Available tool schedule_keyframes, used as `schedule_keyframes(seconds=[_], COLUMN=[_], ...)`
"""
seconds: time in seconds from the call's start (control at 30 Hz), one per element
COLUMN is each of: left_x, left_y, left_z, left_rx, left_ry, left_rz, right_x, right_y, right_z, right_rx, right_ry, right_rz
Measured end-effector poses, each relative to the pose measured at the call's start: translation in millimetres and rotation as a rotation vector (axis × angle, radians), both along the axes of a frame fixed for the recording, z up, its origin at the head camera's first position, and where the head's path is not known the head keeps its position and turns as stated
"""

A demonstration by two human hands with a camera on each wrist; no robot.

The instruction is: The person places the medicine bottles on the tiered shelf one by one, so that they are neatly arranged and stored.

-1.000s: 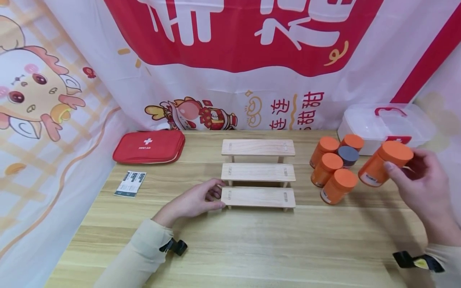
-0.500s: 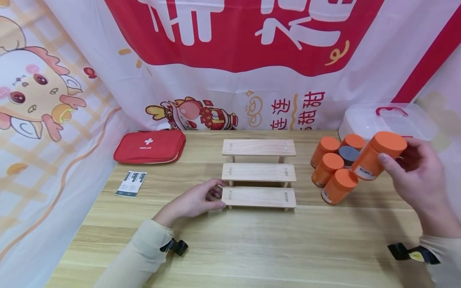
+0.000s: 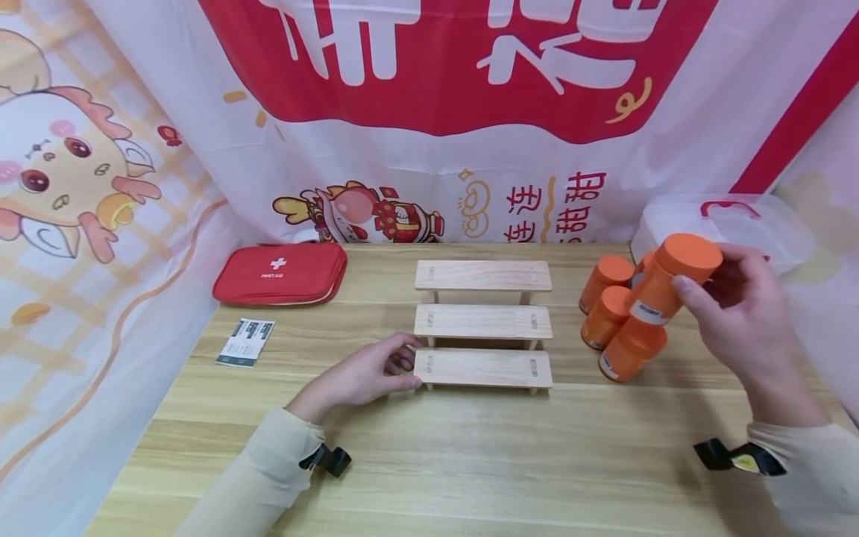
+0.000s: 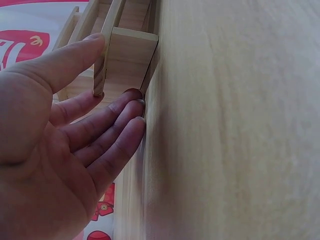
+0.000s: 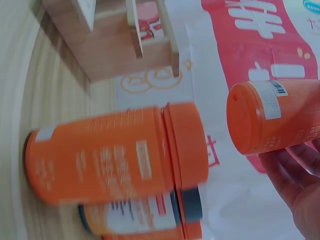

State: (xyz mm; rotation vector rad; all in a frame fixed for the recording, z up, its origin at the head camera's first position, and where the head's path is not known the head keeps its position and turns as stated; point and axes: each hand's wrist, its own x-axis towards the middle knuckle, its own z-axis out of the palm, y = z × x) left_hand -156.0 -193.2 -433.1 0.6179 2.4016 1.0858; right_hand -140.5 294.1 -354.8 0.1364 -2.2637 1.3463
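Orange and tilted, the held bottle (image 3: 659, 287) is in the right grip (image 3: 745, 324), which is closed only as far as the bottle's width allows, with the thumb on the near side and the fingers going behind. This bottle is lifted above the desk (image 3: 496, 462), its cap towards the grip and its base pointing down-left. Below and to the left of the right grip, 3 orange bottles (image 3: 631, 352) stand close together, and near them is a dark-capped bottle (image 5: 132, 216), mostly hidden in the head view. Behind the right grip is a clear box (image 3: 728, 212) with a red handle. The left grip (image 3: 365, 371) is loose, fingers half bent, and touches the left end of the lowest step on a 3-step wooden rack (image 3: 483, 321), which lies just to its right. Farther left from this grip are a printed card (image 3: 246, 341) and, behind it, a red first-aid pouch (image 3: 278, 276).
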Motion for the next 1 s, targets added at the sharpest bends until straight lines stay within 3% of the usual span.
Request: schedule_keyframes(seconds=[0.7, 1.0], left_x=[0.8, 1.8], left_y=[1.1, 1.4], left_z=[0.8, 0.9], left_rx=[0.027, 0.016], left_ry=[-0.008, -0.002], left_rz=[0.015, 0.008], right_x=[-25.8, -33.0], right_y=[-72.0, -104.2], right_z=[11.0, 7.4], right_rx=[0.061, 0.094], right_ry=[-0.097, -0.061], right_rz=[0.198, 0.298])
